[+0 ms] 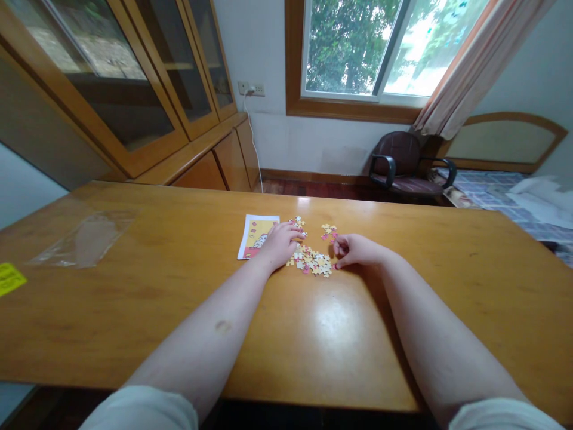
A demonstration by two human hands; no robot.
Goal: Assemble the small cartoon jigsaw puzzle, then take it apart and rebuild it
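Pieces [313, 261]: a yellow, white and pink heap, and we have it on the table [277, 340] between our hands.
Left hand [283, 242]: our fingers reach out, loosely parted, over the upper cluster [298, 222], hiding part of the picture sheet [256, 236].
Right hand [351, 249]: curled at the heap's right edge, fingertips narrow; we cannot tell whether they grip anything.
Far cluster [329, 229]: just beyond our right fingers.
Plastic bag [87, 239]: flat, well to our left.
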